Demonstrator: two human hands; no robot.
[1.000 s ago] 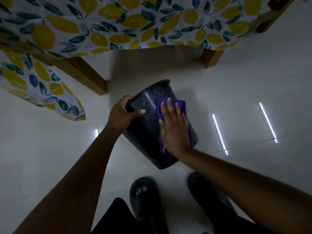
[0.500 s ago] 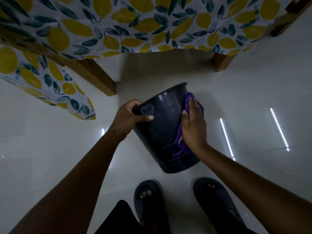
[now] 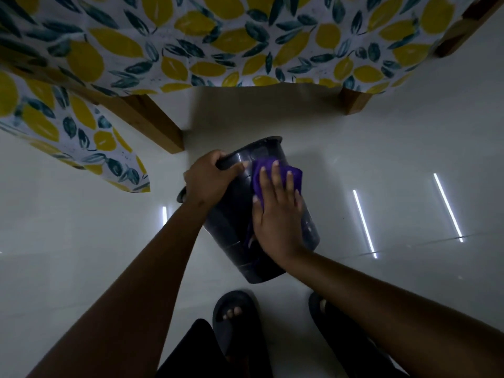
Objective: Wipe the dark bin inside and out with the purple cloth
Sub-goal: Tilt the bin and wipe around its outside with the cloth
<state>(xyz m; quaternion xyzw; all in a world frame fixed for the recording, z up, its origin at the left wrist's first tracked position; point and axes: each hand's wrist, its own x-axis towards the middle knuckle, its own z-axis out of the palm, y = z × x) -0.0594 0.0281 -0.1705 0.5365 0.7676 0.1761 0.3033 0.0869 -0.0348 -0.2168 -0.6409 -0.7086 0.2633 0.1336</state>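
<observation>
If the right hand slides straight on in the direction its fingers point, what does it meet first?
The right hand lies flat on the purple cloth, fingers aimed toward the dark bin's rim. It would likely reach that rim first, then the floor under the table; depth is unclear.

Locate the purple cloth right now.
Head view, centre: the purple cloth is pressed flat under the right hand against the outer wall of the dark bin, just below the rim the left hand grips.

left hand [image 3: 210,178] gripping (fingers curled), right hand [image 3: 278,214] pressed flat
</observation>
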